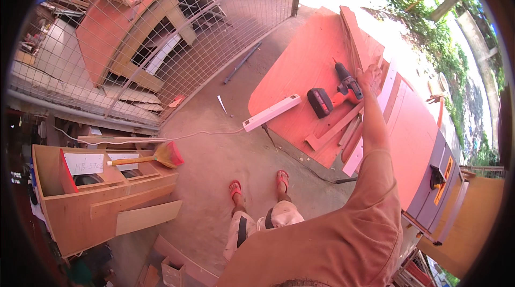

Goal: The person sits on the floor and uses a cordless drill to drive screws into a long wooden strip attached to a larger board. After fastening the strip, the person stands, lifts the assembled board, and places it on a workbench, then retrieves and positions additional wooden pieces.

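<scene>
My right arm [374,131] stretches across a reddish wooden board [289,67]. My right hand [369,79] lies among the wooden strips [351,35], its fingers curled at a strip; the grip is partly hidden. Just left of it, a cordless drill [348,82] lies on its side, with its black and red battery [321,102] toward me. Shorter strips [335,129] lie below the drill. My left hand is out of sight.
A white power strip [271,112] sits at the board's left edge, trailing a cord. A wooden cabinet [134,201] carrying a broom [169,155] stands left, below wire mesh fencing [177,35]. A table saw [434,180] is right; beyond it shows what looks like another person's hand [435,98].
</scene>
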Demonstrator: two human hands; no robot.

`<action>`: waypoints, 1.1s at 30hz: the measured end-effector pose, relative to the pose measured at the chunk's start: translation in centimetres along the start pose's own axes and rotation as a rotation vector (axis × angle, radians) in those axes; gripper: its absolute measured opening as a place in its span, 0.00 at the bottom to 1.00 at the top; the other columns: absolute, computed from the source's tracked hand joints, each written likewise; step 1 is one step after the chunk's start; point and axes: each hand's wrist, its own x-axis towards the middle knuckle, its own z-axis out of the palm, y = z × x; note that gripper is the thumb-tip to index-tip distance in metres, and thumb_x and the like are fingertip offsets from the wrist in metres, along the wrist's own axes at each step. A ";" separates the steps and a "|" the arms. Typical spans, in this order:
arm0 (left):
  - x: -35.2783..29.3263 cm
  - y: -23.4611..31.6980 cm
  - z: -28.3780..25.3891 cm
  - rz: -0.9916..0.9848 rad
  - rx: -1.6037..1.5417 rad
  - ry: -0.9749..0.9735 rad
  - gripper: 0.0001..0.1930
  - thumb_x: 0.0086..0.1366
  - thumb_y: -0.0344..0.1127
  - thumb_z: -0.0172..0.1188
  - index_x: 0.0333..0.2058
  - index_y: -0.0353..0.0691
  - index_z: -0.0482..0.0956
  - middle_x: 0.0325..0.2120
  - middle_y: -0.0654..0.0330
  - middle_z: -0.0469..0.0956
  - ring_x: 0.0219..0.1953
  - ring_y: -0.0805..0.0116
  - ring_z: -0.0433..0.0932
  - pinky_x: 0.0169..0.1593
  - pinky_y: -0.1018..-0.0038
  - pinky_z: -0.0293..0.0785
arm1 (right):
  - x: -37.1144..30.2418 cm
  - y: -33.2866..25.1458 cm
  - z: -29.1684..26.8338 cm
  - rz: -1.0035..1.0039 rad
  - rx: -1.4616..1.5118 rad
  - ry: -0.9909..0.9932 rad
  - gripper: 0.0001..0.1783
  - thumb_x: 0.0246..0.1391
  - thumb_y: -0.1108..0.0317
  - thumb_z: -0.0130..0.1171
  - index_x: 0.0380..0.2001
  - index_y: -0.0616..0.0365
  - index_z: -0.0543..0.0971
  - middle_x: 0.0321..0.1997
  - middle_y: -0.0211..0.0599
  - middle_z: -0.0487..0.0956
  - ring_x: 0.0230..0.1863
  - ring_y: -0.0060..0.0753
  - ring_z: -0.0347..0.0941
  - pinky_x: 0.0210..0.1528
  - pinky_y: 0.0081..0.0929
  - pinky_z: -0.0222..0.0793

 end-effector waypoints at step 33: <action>10.3 5.0 -2.1 0.360 0.010 -0.023 0.19 0.67 0.47 0.65 0.47 0.37 0.82 0.34 0.58 0.86 0.31 0.69 0.83 0.36 0.70 0.78 | -39.4 3.1 -14.1 0.118 1.747 -1.068 0.48 0.49 0.51 0.77 0.68 0.57 0.65 0.58 0.45 0.78 0.53 0.41 0.80 0.53 0.40 0.78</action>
